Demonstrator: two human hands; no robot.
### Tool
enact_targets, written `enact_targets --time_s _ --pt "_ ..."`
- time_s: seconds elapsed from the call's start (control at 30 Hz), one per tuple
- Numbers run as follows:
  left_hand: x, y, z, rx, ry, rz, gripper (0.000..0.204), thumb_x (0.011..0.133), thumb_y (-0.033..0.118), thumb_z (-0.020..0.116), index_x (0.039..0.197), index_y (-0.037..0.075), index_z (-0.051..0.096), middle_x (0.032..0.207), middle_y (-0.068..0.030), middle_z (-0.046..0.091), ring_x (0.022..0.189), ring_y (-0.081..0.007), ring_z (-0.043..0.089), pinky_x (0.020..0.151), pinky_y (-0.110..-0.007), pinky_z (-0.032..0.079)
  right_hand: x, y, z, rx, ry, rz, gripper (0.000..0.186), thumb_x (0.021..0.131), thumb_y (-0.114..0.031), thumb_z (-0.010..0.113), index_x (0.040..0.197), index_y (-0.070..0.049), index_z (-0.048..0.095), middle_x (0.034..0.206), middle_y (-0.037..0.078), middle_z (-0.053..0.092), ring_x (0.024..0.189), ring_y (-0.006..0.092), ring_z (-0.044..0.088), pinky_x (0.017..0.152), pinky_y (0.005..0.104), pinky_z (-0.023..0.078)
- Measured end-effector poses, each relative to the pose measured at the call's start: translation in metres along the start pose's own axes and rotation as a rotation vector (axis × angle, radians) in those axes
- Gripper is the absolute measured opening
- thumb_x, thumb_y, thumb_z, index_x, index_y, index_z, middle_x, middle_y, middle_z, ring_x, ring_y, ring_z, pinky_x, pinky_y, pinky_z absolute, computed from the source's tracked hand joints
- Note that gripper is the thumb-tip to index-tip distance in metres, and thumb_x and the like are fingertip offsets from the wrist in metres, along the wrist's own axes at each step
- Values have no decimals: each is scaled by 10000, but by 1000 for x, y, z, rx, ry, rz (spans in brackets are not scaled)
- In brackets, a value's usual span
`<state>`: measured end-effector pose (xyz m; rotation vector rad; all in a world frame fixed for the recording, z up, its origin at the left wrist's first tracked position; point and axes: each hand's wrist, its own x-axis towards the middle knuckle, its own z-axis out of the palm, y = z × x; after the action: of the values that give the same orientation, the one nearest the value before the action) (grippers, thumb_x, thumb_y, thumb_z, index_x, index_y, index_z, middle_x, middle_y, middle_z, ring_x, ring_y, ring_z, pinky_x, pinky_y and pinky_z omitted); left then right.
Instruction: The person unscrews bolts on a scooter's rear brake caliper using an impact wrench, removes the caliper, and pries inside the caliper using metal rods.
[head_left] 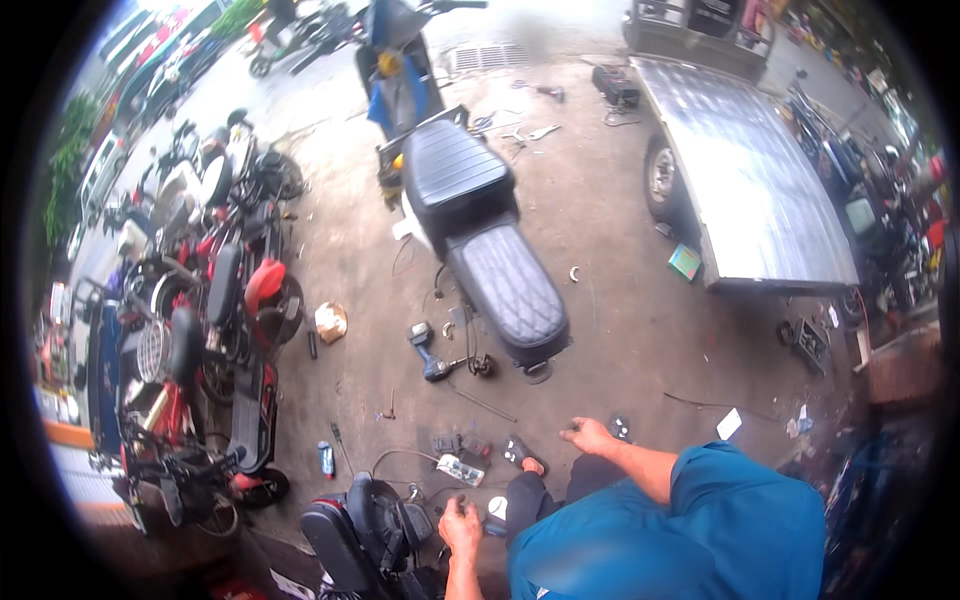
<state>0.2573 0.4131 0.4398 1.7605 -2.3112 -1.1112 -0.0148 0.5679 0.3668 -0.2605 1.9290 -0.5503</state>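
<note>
My left hand (460,528) hangs low in front of me, beside a black scooter seat (340,545). Its fingers are loosely bent with a gap at the tips, and nothing shows in them. Over my knees, my right hand (590,437) is held out with fingers pointing left, loosely apart and holding nothing visible. Ahead stands an electric scooter with a long black quilted seat (510,280) and a black box-like seat (455,170) in front of it. On the ground behind it lies a blue cordless impact wrench (430,358). A white power strip (460,470) rests near my feet.
Parked scooters, one with a red fender (265,283), crowd the left. A metal flatbed (765,180) with a wheel (660,175) stands at the right. Scattered about are a blue can (326,460), a thin rod (482,404), a white card (729,424) and a green box (685,262).
</note>
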Motion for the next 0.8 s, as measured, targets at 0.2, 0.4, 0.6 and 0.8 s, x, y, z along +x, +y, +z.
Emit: enact_targets --time_s 0.2,0.4,0.6,0.8 --pt "-3 74 53 192 -164 138 319 807 263 584 1060 79 642 889 -206 666 885 -384 632 793 -442 477 -46 133 -84 313 302 254 580 820 -380 645 1247 -5 529 1219 204 580 1092 299 582 935 365 445" --pt "-39 144 105 338 -379 221 372 805 283 596 1115 78 624 983 -190 665 972 -358 621 851 -418 475 -122 302 -132 479 484 413 610 791 -311 697 1213 93 521 1177 257 585 1131 331 552 969 370 414" --pt "-56 203 123 308 -388 256 384 809 312 592 1116 82 623 914 -177 681 946 -343 633 846 -420 472 -107 514 -102 547 636 534 552 810 -248 687 1229 67 513 848 124 635 652 186 595 542 332 465" --pt "-29 231 142 331 -389 204 386 804 308 605 1119 84 623 949 -173 678 961 -332 633 852 -409 475 -26 458 -152 624 688 354 474 837 -257 650 1182 47 534 864 114 636 710 184 590 574 326 463"
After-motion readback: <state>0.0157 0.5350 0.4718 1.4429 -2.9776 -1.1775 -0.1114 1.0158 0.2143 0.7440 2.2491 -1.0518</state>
